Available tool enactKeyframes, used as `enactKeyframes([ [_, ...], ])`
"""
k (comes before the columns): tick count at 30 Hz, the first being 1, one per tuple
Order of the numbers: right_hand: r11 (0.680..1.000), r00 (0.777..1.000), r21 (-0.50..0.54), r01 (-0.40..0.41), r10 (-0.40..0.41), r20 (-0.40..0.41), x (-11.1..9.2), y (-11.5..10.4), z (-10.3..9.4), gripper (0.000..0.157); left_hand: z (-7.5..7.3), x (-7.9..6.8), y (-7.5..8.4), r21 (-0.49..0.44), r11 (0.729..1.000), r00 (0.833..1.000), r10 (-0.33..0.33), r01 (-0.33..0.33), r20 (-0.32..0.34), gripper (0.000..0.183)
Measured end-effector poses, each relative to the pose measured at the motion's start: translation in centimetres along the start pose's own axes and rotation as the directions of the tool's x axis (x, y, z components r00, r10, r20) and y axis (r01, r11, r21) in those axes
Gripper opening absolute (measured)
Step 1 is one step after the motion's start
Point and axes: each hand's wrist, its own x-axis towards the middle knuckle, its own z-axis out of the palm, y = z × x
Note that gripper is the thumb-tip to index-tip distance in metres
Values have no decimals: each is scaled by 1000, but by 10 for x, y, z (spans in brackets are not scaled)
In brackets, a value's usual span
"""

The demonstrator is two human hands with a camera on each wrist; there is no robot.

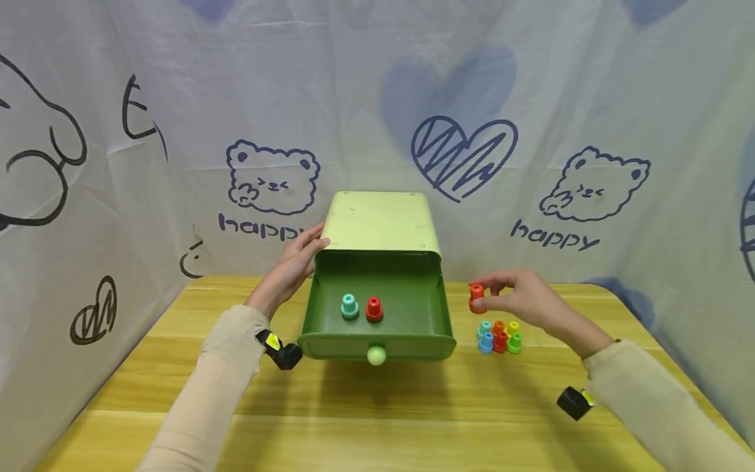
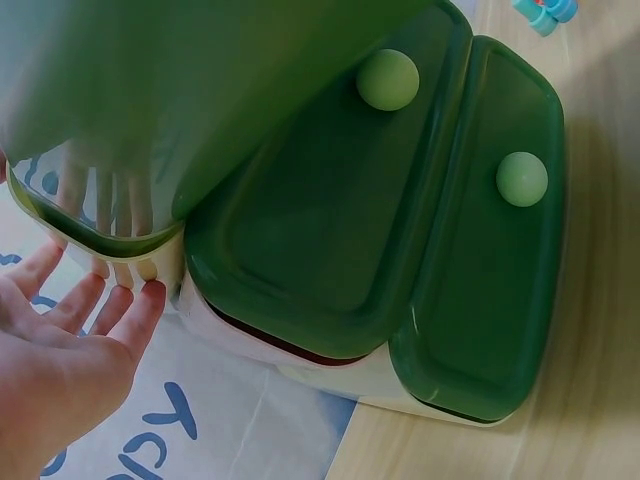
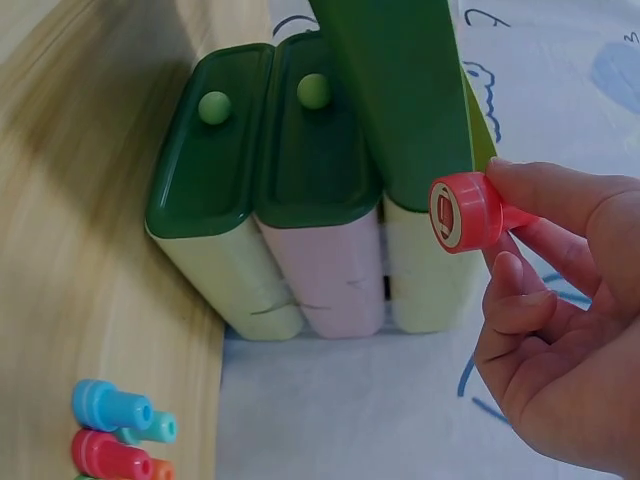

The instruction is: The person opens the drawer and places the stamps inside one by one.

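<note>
Tabletop [image 1: 401,432] below, right hand [image 1: 525,298] pinches a red stamp [image 1: 476,299]

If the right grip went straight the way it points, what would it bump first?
Likely the open green drawer, with the red toy in the right grip touching first. Height is unclear; it might pass above.

The word "happy" [image 1: 253,227] is printed in dark blue on the white cloth backdrop [image 1: 366,118], left of the frame's centre in the head view, its last letter partly hidden by the left hand [image 1: 295,259]. A second "happy" [image 1: 554,236] is printed at right. In the right wrist view, a mark is borne on the end of the red stamp [image 3: 470,212], but it cannot be read.
</note>
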Motion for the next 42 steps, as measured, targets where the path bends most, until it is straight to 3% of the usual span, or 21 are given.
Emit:
enactKeyframes([
  [24, 986, 984, -85, 144, -134, 119, 20, -50, -2, 31, -2, 2, -3, -18, 1000, 1000, 9, -9, 3, 63],
  [33, 982, 973, -81, 170, -154, 174, 33, -66, 1, 34, -3, 0, -2, -15, 1000, 1000, 11, -11, -2, 64],
  [42, 987, 947, -17, 160, -148, 286, 51, -75, 6, 34, -2, 0, 0, -25, 1000, 1000, 7, -7, 13, 65],
])
